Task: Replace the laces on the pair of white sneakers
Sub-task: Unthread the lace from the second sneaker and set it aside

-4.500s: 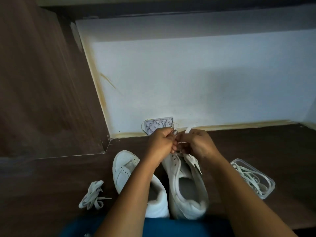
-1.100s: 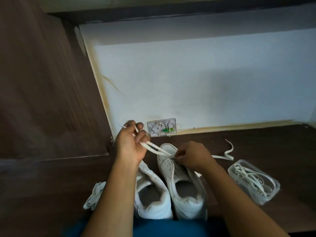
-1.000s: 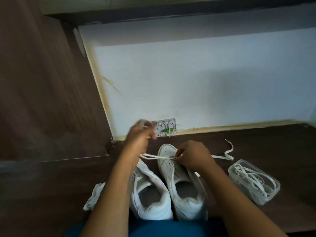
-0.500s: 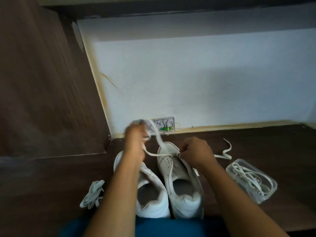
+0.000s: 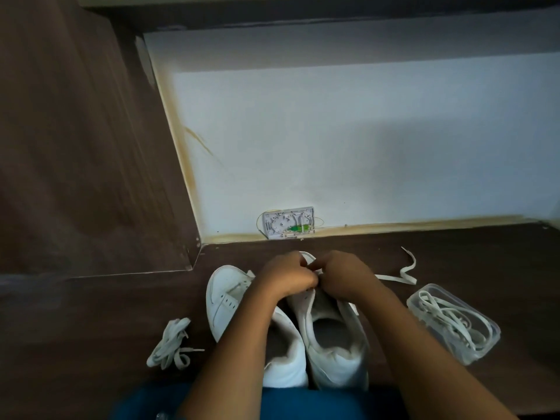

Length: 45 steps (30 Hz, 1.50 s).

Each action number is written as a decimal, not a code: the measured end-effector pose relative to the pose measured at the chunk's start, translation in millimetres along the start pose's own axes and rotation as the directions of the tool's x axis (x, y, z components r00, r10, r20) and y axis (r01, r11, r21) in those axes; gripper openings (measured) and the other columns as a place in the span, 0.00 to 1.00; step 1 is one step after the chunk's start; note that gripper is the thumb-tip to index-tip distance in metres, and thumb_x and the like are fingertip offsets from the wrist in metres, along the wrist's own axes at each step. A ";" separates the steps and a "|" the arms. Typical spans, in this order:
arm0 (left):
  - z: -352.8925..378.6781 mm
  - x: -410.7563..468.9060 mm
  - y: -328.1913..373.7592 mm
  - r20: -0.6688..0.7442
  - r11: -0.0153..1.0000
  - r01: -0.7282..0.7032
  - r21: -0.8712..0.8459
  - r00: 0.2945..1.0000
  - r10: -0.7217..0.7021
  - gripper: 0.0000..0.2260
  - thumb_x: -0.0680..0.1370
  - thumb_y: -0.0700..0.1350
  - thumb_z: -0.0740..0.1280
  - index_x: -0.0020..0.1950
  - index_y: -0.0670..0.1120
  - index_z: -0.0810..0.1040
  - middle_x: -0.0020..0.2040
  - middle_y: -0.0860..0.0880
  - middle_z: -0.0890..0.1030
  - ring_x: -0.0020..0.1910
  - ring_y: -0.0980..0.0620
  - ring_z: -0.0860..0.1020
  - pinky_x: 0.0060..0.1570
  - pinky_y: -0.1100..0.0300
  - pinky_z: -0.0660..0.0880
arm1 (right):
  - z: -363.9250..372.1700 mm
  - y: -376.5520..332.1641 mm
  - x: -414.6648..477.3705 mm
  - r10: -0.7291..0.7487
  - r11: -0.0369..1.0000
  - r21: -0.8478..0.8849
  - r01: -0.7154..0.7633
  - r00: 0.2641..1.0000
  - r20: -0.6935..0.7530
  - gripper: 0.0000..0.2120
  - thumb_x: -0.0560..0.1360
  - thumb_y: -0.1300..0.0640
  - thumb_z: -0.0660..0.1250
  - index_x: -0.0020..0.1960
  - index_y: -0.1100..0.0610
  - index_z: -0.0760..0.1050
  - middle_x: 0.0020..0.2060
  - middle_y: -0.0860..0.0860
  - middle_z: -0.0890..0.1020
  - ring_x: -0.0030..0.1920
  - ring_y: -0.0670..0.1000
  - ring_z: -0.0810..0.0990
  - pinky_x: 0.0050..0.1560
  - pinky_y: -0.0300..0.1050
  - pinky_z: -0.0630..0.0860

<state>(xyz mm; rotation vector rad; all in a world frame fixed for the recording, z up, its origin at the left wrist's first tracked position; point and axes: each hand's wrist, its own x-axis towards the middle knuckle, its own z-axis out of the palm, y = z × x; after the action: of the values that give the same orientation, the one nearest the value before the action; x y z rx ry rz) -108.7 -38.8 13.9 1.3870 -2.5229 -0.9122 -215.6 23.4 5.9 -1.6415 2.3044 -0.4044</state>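
Down on dark wood (image 5: 472, 250) by a white wall (image 5: 363, 140), left hand (image 5: 288, 277) and right hand (image 5: 345, 277) pinch a lace (image 5: 394, 279).

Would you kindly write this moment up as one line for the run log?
step: lacing sneaker | left hand: pinches lace | right hand: pinches lace | lace end: trails right on desk | other laces: tub, bundle
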 end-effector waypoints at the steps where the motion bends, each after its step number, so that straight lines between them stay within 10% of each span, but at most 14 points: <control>1: 0.9 -0.5 1.8 0.035 1.000 -0.010 -0.024 0.999 0.011 0.13 0.69 0.43 0.66 0.54 0.45 0.79 0.48 0.47 0.80 0.48 0.48 0.78 0.43 0.57 0.74 | -0.4 -0.3 0.6 0.003 1.000 -0.005 -0.003 1.000 -0.001 0.17 0.75 0.57 0.64 0.61 0.45 0.77 0.60 0.50 0.79 0.59 0.52 0.77 0.54 0.41 0.72; 7: -6.4 -0.3 -5.7 0.036 0.992 0.025 -0.120 0.999 -0.021 0.08 0.69 0.35 0.62 0.43 0.35 0.79 0.31 0.45 0.69 0.28 0.49 0.65 0.31 0.58 0.60 | 11.0 -5.8 9.0 0.044 0.998 -0.034 -0.044 0.999 -0.012 0.13 0.73 0.58 0.65 0.56 0.51 0.80 0.54 0.52 0.81 0.55 0.53 0.79 0.50 0.42 0.74; 21: -4.3 1.4 -8.2 0.036 0.992 0.000 -0.126 0.999 0.005 0.11 0.70 0.36 0.62 0.49 0.35 0.79 0.39 0.43 0.73 0.36 0.47 0.68 0.37 0.56 0.63 | 10.0 2.2 17.5 0.077 0.989 0.134 -0.057 0.985 -0.153 0.07 0.73 0.62 0.66 0.47 0.55 0.83 0.48 0.52 0.84 0.51 0.53 0.80 0.44 0.38 0.71; 28: 6.4 6.6 -8.7 -0.038 0.992 -0.093 -0.082 0.995 0.090 0.10 0.74 0.41 0.64 0.52 0.46 0.82 0.46 0.44 0.82 0.41 0.48 0.77 0.38 0.60 0.70 | 9.2 6.3 19.8 0.156 0.833 0.548 -0.083 0.984 -0.088 0.13 0.72 0.69 0.64 0.55 0.58 0.77 0.53 0.55 0.79 0.49 0.51 0.76 0.35 0.36 0.67; 33: 18.2 20.3 -7.4 -0.151 0.992 -0.117 0.036 0.981 0.121 0.04 0.72 0.44 0.69 0.44 0.46 0.83 0.45 0.46 0.83 0.47 0.46 0.80 0.46 0.56 0.77 | -4.4 17.5 13.7 0.177 0.892 0.429 -0.143 0.983 -0.042 0.08 0.70 0.66 0.66 0.45 0.58 0.82 0.38 0.52 0.81 0.36 0.51 0.78 0.35 0.38 0.71; 37: 16.1 30.7 -4.9 -0.032 0.976 0.040 -0.215 0.998 -0.048 0.07 0.75 0.37 0.66 0.48 0.34 0.80 0.48 0.35 0.81 0.49 0.39 0.80 0.40 0.58 0.68 | -2.9 12.2 6.7 0.193 0.867 0.458 -0.198 0.980 0.057 0.04 0.66 0.65 0.72 0.36 0.57 0.80 0.25 0.53 0.76 0.23 0.49 0.73 0.29 0.40 0.73; 41: 12.4 29.3 -11.5 0.044 0.778 0.199 -0.596 0.975 -0.216 0.08 0.76 0.38 0.65 0.37 0.42 0.77 0.42 0.41 0.78 0.39 0.47 0.74 0.42 0.57 0.66 | -2.9 9.8 6.8 0.224 0.855 0.468 -0.222 0.973 0.051 0.05 0.64 0.65 0.74 0.37 0.56 0.80 0.27 0.53 0.78 0.25 0.50 0.75 0.32 0.42 0.76; 45: 12.1 27.9 -5.1 0.079 0.822 0.211 -0.529 0.977 -0.200 0.10 0.74 0.45 0.65 0.33 0.45 0.74 0.35 0.46 0.75 0.35 0.50 0.71 0.35 0.60 0.64 | -1.6 10.5 4.5 0.213 0.865 0.450 -0.223 0.974 0.073 0.05 0.64 0.64 0.73 0.40 0.62 0.83 0.26 0.55 0.77 0.24 0.50 0.73 0.30 0.40 0.72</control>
<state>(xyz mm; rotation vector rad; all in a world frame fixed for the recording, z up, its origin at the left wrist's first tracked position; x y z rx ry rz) -125.5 -57.8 -3.6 1.4624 -1.9102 -1.5293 -226.8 22.6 3.1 -1.1376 2.1322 -0.7998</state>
